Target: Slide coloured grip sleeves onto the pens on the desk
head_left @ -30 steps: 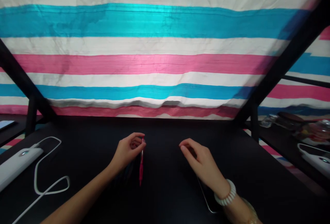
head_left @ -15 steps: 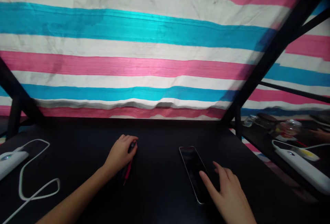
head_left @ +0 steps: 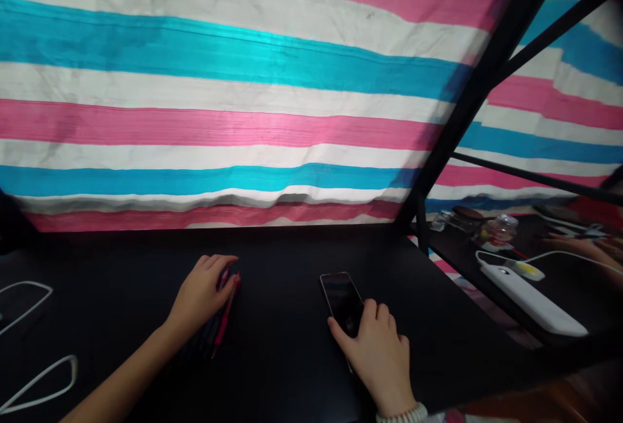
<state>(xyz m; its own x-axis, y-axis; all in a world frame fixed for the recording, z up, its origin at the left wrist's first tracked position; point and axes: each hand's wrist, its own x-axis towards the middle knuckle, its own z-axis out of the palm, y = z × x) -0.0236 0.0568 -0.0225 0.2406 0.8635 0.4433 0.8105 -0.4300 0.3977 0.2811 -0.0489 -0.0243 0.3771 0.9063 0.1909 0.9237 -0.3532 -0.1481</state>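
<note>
My left hand (head_left: 202, 290) is curled around the upper part of several pens, with its thumb across them. A pink pen (head_left: 224, 322) shows to the right of the fingers, and darker pens lie partly hidden under the palm. My right hand (head_left: 379, 351) lies over the lower part of a dark phone (head_left: 343, 296), thumb at its left edge and fingers at its right edge. The phone rests on the black table (head_left: 282, 345).
White cables (head_left: 43, 394) loop at the left. A striped sheet (head_left: 219, 124) hangs behind the table, beside a black frame post (head_left: 457, 124). Another table at the right holds a white power strip (head_left: 535, 300) and glass jars (head_left: 499, 231); another person's hand (head_left: 574, 244) is there.
The view has turned to the right. My right hand has moved onto the phone and closed around its edges. More of the pens' upper ends now show beside my left hand.
</note>
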